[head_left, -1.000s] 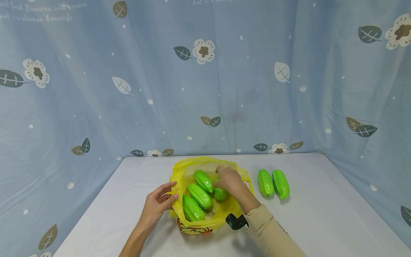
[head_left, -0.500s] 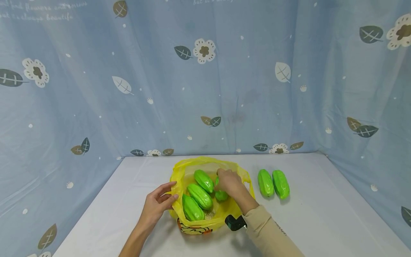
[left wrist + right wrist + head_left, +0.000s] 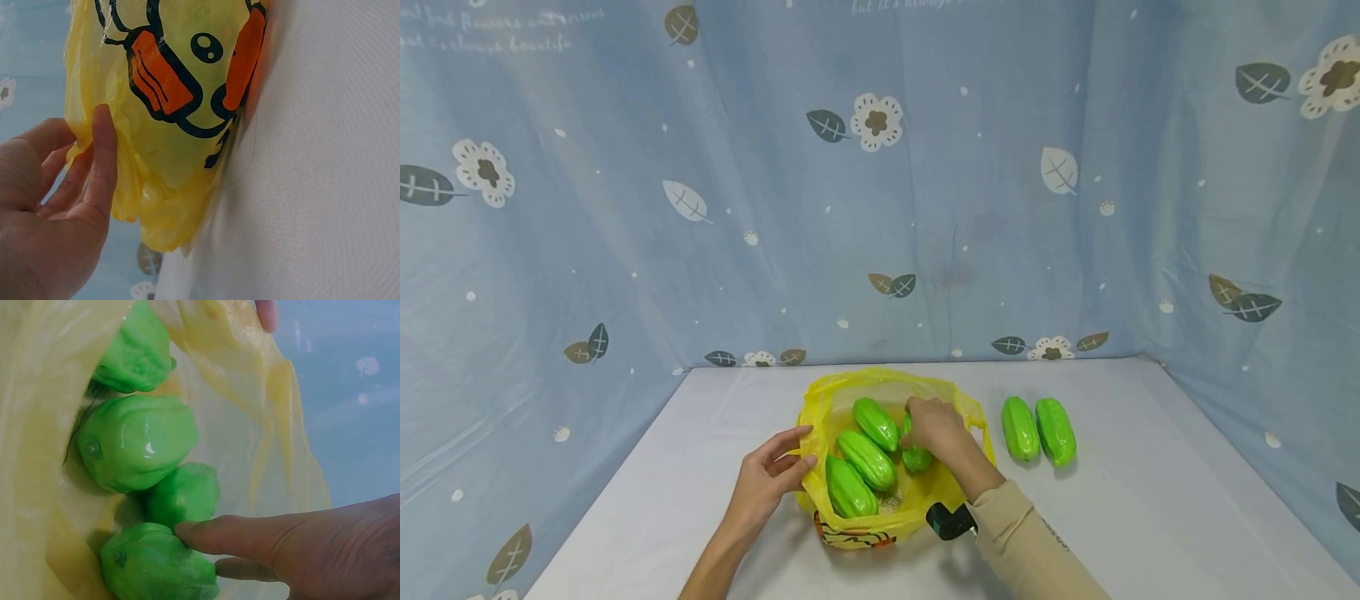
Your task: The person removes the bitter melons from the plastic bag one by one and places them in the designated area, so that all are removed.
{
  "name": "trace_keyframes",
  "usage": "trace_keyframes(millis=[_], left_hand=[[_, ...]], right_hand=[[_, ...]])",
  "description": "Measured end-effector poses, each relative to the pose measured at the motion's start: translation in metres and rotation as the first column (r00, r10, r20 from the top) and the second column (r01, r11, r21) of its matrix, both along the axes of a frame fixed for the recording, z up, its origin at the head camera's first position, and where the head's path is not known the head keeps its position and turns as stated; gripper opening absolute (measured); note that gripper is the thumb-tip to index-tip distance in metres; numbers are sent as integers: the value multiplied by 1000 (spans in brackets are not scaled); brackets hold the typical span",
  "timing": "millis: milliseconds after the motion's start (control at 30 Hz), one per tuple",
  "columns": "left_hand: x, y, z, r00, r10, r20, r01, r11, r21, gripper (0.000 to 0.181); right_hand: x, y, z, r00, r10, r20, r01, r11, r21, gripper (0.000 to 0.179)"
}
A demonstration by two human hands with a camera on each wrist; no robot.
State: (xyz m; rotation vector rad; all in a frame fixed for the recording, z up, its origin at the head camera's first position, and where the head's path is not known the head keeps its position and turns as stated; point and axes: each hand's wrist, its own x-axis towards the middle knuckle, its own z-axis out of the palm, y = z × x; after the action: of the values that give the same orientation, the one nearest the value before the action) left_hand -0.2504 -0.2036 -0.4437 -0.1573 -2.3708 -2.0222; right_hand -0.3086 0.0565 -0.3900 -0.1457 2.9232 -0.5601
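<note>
A yellow plastic bag (image 3: 910,517) with a cartoon print lies with its mouth spread open. Several glossy green ribbed gourds (image 3: 867,460) are inside it. My left hand (image 3: 765,471) pinches the left rim; in the left wrist view its thumb (image 3: 104,159) lies on the near side of the plastic and the fingers behind. Reaching into the right half of the bag, my right hand (image 3: 936,427) holds the rightmost gourd (image 3: 917,457). The right wrist view shows the thumb (image 3: 212,532) on top of that gourd (image 3: 150,562), while the other fingers are mostly hidden.
Two more green gourds (image 3: 1020,427) lie side by side on the white tabletop (image 3: 1120,517), right of the bag. A blue printed curtain (image 3: 970,217) closes off the back and sides. The dark wrist device (image 3: 951,521) hangs beside the bag's front right edge.
Very little differs. My right hand has shifted slightly around the gourd inside the bag; the left hand and the bag stay in place.
</note>
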Motion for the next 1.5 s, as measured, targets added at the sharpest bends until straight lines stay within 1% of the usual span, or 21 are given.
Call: trace_keyframes(millis=[400,700,1067,1300,1500], left_hand=[[1,0,1,1000,-4,-3,4,1000,7,48],[2,1,2,1000,-4,2,4,1000,11,48],[2,0,1,1000,-14,4,14,1000,13,48],[2,1,0,1000,-9,0,9,1000,7,48],[2,2,-1,1000,-8,-5,8,1000,6,48]], right_hand=[[1,1,0,999,32,-19,-32,999,-4,48],[8,0,6,999,30,-30,-30,999,-21,49],[17,6,15,993,95,-72,-97,995,-30,54],[27,11,21,992,105,-72,-113,986,-121,58],[33,16,25,991,103,-90,-114,986,-125,59]])
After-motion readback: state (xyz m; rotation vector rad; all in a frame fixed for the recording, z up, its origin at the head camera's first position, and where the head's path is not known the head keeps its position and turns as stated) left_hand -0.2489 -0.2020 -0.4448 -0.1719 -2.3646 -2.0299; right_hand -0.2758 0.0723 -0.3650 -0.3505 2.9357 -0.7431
